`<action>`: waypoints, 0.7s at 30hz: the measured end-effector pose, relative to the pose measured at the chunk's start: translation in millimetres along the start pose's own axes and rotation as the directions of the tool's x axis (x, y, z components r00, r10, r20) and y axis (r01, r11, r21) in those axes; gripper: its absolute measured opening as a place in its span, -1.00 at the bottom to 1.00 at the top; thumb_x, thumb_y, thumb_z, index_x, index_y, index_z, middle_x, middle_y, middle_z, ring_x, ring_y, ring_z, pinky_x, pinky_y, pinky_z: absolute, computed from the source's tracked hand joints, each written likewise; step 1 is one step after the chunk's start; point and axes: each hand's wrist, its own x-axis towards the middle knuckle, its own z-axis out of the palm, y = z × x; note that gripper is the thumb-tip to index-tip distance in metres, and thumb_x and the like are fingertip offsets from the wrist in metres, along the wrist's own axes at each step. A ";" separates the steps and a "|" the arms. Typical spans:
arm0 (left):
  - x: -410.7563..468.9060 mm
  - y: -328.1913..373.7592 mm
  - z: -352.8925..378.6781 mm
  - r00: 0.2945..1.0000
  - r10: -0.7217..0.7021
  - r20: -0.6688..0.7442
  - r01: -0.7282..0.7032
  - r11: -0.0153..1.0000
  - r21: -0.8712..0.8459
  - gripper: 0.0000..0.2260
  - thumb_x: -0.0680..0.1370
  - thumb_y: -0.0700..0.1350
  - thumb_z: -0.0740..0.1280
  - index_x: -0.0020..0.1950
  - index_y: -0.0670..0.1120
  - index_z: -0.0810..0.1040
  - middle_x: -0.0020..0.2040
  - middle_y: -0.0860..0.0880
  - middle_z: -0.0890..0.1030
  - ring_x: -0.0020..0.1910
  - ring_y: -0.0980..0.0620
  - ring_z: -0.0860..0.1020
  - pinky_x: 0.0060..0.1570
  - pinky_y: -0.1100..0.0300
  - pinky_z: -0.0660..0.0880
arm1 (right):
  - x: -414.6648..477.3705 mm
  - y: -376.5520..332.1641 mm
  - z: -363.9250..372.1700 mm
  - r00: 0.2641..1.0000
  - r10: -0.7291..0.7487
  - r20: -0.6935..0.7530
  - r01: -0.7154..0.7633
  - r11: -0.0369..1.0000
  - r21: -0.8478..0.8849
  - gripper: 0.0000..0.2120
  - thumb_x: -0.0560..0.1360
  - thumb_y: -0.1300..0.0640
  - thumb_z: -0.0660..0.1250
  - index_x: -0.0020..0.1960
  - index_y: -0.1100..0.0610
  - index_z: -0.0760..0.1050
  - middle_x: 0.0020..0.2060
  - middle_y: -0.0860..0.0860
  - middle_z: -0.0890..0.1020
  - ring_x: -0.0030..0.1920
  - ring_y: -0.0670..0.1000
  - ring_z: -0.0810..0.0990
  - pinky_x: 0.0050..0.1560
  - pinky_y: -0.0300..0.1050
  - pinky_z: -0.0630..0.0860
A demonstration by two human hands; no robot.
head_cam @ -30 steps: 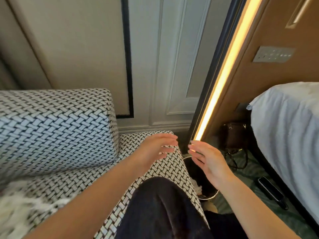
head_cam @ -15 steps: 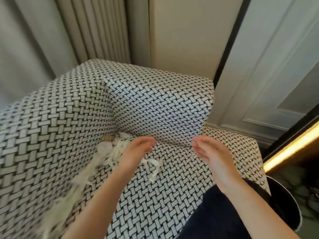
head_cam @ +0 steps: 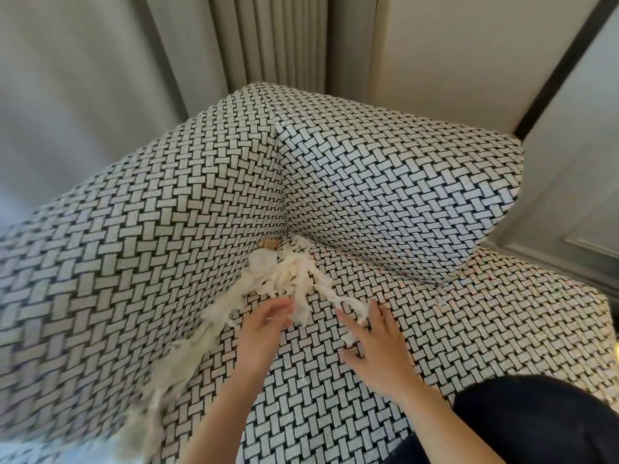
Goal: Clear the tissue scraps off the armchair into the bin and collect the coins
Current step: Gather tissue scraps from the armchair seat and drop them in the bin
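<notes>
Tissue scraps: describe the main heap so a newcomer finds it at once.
Find the woven black-and-white armchair, then the inner corner of its seat. The tissue scraps lie heaped there, beyond the left hand: ragged plain white against patterned fabric.

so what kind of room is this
Probably a furnished indoor room, perhaps a bedroom or lounge: a woven-pattern armchair sits in a corner, with pleated curtains behind it and a panelled wall beside it.

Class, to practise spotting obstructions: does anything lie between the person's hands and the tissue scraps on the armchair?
Nothing visible does. The left hand and right hand lie over the armchair seat, both at the edge of the tissue scraps in its corner.
</notes>
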 end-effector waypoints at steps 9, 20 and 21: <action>4.4 -10.8 15.9 0.988 0.151 -0.024 -0.144 0.974 0.176 -0.71 0.55 -0.21 0.26 0.20 0.09 0.50 0.22 0.12 0.43 0.00 0.20 0.48 -0.15 0.47 0.38 | 8.7 2.8 -2.2 0.954 -0.029 -0.298 0.107 0.963 0.248 -0.50 0.55 -0.02 0.23 0.46 -0.02 0.24 0.31 -0.14 0.39 0.36 -0.12 0.28 0.45 -0.06 0.19; 34.4 14.9 55.3 0.974 -0.048 0.222 -0.083 0.834 0.546 -0.56 0.55 0.22 0.13 0.42 0.34 0.12 0.53 -0.10 -0.01 0.50 -0.15 -0.12 0.41 -0.15 -0.05 | 0.0 1.0 -32.9 0.747 0.308 -0.590 0.256 0.685 0.682 -0.95 0.49 0.12 0.35 -0.05 0.08 0.53 -0.11 -0.11 0.59 -0.04 -0.11 0.55 0.04 -0.14 0.52; 36.9 17.7 58.1 0.970 -0.089 0.226 -0.069 0.790 0.610 -0.53 0.55 0.26 0.09 0.44 0.35 0.06 0.53 -0.11 -0.07 0.50 -0.18 -0.16 0.40 -0.19 -0.07 | -0.2 0.6 -33.5 0.739 0.319 -0.593 0.254 0.683 0.685 -0.94 0.48 0.11 0.36 -0.07 0.07 0.53 -0.13 -0.11 0.59 -0.05 -0.10 0.55 0.03 -0.13 0.52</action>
